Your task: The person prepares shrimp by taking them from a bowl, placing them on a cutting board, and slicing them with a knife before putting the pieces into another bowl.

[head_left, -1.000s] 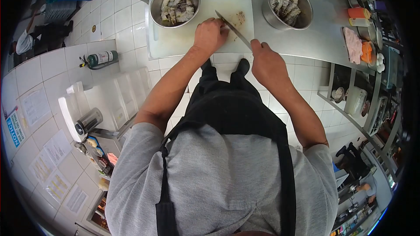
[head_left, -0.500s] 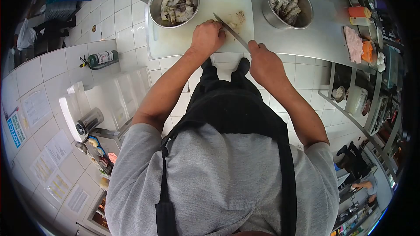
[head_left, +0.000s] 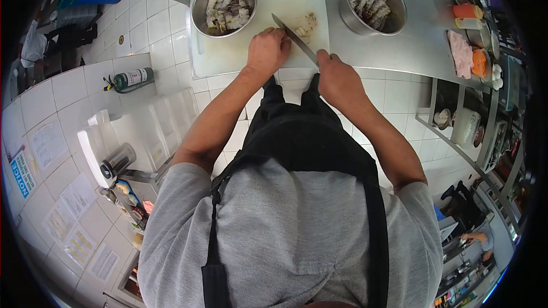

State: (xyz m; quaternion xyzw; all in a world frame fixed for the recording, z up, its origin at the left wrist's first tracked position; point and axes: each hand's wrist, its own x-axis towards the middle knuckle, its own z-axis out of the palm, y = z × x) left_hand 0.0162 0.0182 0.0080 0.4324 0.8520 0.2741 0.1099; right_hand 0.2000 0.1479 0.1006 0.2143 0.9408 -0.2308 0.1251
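Note:
My right hand (head_left: 339, 80) is closed around the handle of a kitchen knife (head_left: 298, 41), whose blade slants up and left across the white cutting board (head_left: 222, 60). My left hand (head_left: 267, 51) rests on the board just left of the blade, fingers curled down; whatever they hold is hidden. Small pale scraps (head_left: 308, 25) lie on the board right of the knife. At the board's upper left stands a steel bowl (head_left: 197, 12) of greyish-white pieces that look like raw shrimp (head_left: 228, 10). Right of the board, a deeper steel bowl (head_left: 394, 21) holds similar greyer pieces (head_left: 370, 3).
The steel counter (head_left: 422, 45) carries a pink cloth (head_left: 460, 54), an orange container (head_left: 479, 64) and several tubs along its right side. A fire extinguisher (head_left: 131, 80) hangs on the tiled wall at left. Other people (head_left: 479, 238) are visible at the far edges.
The knife and my right hand have shifted slightly left and up, bringing the blade a little farther over the board. My left hand stays almost in place. The whole view has shifted slightly.

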